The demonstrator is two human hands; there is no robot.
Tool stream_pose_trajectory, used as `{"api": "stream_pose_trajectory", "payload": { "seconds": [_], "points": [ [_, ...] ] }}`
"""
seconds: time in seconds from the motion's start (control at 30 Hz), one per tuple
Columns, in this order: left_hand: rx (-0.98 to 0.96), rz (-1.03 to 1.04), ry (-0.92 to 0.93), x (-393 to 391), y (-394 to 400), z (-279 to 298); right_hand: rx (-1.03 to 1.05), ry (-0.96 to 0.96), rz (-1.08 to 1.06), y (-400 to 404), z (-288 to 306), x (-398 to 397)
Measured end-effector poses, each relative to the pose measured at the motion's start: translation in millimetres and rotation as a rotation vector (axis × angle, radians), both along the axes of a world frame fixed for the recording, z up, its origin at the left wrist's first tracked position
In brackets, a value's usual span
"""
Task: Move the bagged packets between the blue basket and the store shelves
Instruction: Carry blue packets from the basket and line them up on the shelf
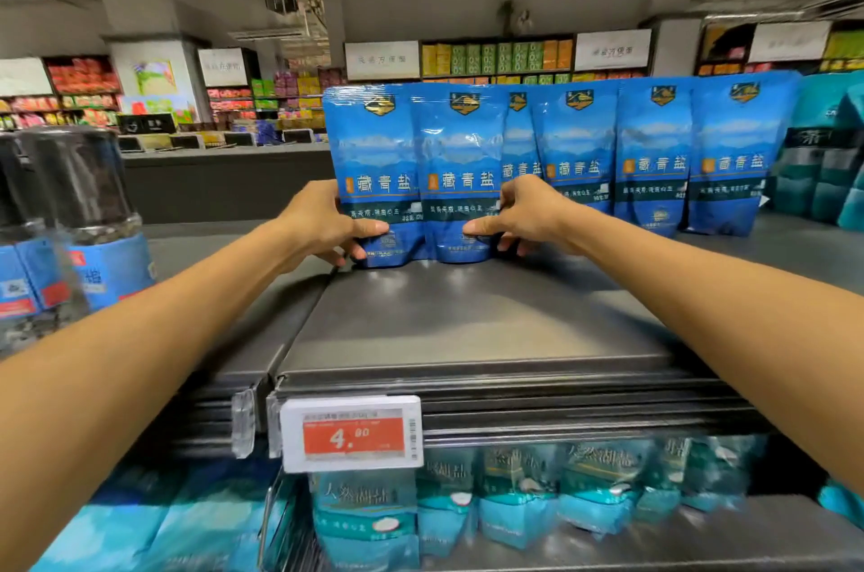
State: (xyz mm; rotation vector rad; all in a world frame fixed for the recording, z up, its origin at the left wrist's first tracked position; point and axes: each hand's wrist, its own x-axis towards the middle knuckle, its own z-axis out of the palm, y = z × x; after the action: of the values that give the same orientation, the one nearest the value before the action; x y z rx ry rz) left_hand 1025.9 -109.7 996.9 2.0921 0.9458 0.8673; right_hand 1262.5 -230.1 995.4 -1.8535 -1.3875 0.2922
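Single head view, facing forward, close above dark shelf top (467, 314)

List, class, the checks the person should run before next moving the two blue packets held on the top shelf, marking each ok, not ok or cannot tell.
1. Left hand grips the leftmost blue packet: ok.
2. Right hand grips the second blue packet: ok.
3. Both packets upright on the top shelf: ok.
4. Shelf in front of them bare: ok.
5. Blue basket's position: cannot tell, out of view.
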Motion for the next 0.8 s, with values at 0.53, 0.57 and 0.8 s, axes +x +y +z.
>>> {"api": "stream_pose_trajectory", "payload": {
  "seconds": [0.53, 0.57, 0.8],
  "points": [
    [0.093, 0.284, -0.012, -20, -36, -1, 0.029, -0.094, -0.185, -44, -1, -25],
    [0.115, 0.282, -0.018, -23, -43, -1, 0.069, -0.081, -0.150, -53, 0, -31],
    [0.179, 0.098, -0.326, -55, -118, -12, 0.330, 0.443, 0.359, -134, -5, -113]
  ]
}}
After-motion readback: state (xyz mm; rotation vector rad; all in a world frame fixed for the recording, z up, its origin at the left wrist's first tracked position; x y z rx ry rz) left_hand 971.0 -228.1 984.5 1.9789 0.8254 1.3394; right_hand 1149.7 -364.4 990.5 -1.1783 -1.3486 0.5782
